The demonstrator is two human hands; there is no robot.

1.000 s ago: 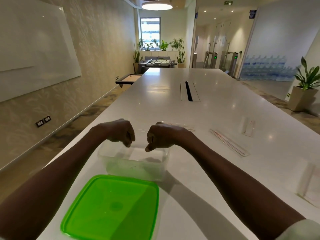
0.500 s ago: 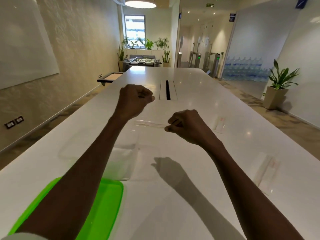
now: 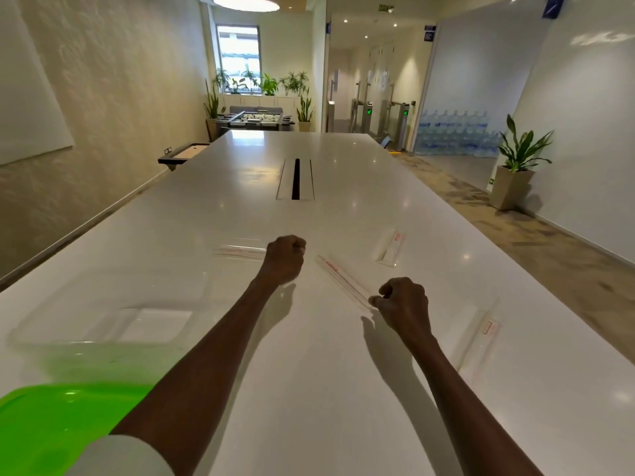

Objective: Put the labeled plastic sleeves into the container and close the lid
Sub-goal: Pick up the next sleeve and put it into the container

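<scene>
A clear plastic container (image 3: 113, 324) stands open on the long white table (image 3: 309, 389), at the left. Through its transparent walls only the table shows; no sleeve can be made out in it. Its green lid (image 3: 51, 424) lies flat on the table just in front of it, at the lower left corner of the view, partly covered by the left forearm and a pale sleeve cuff (image 3: 120, 456).

4 labeled plastic sleeves are visible, all lying on the table outside the container. 1 sleeve (image 3: 240, 251) lies crosswise just beyond the container, its right end reaching the left hand (image 3: 284, 259). 1 long sleeve (image 3: 343, 281) runs diagonally between the 2 hands, with a red label near its far end. 1 sleeve (image 3: 391, 247) lies farther off to the right, also with a red label at its far end. 1 sleeve (image 3: 481, 341) lies near the right edge of the table, red label at the top.

The left hand is curled into a closed fist at the right end of the crosswise sleeve; whether it actually grips that sleeve I cannot tell. The right hand (image 3: 403, 304) is also curled, with thumb and fingertips pinched on the near end of the diagonal sleeve.

There is 1 container, 1 lid and 2 hands.
</scene>
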